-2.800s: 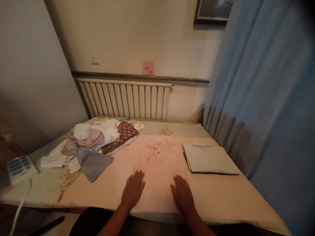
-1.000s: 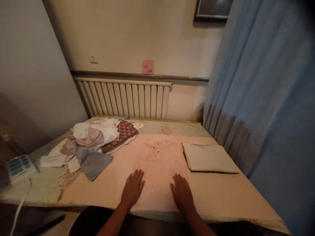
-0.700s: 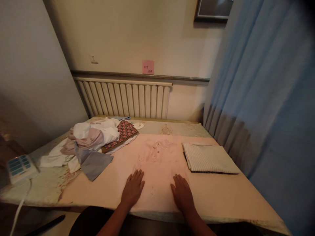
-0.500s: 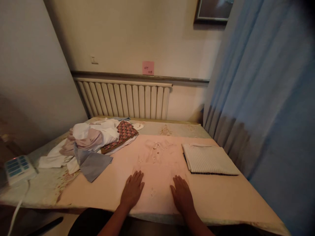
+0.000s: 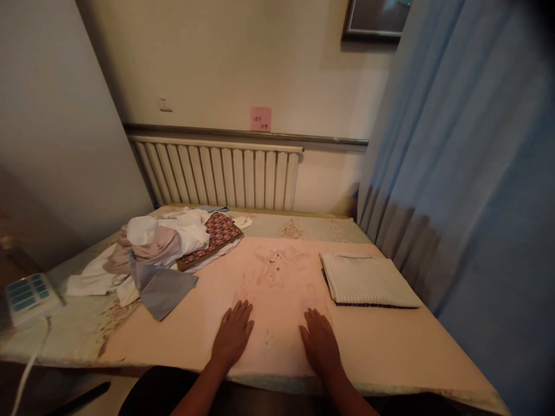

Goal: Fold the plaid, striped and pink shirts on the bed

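Note:
My left hand (image 5: 233,336) and my right hand (image 5: 319,341) both lie flat, palms down and fingers stretched out, on a pale pink cloth (image 5: 277,283) spread over the table near its front edge. Neither hand holds anything. The cloth has a small embroidered patch further back between the hands. A folded striped cloth (image 5: 366,279) lies on the pink cloth to the right of my right hand.
A heap of loose clothes (image 5: 158,251) in white, mauve, grey and a red pattern sits at the left. A white device with blue keys (image 5: 28,292) and a cord rests at the far left edge. A radiator (image 5: 219,173) stands behind; a blue curtain (image 5: 468,173) hangs right.

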`<state>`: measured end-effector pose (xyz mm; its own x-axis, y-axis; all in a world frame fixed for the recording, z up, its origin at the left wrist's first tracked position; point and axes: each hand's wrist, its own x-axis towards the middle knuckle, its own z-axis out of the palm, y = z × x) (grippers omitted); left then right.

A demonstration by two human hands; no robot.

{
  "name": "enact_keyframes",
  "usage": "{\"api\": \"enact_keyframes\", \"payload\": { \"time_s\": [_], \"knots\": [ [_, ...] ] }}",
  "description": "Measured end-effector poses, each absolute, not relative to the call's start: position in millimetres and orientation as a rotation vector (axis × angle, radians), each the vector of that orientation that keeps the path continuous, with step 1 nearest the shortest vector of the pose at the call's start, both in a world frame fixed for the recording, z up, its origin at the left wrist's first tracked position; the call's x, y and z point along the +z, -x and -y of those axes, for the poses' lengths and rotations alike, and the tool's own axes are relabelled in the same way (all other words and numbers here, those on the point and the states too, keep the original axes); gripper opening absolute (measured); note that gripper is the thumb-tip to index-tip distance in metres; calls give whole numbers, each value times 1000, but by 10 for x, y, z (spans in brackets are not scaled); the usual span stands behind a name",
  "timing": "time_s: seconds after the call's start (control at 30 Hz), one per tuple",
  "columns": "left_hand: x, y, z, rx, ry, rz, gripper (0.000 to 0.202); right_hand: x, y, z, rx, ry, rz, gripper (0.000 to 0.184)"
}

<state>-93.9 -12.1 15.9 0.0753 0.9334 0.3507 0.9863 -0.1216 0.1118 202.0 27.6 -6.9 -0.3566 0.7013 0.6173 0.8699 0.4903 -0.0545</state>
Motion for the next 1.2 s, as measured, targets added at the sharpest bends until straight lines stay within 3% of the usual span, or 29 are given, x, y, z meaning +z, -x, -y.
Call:
{"api": "enact_keyframes", "payload": {
  "time_s": [1.2],
  "knots": [
    [141,954,118,-544,2186,1916,47,-97,-2029,-302,-312,1266,2136,37]
  ]
}}
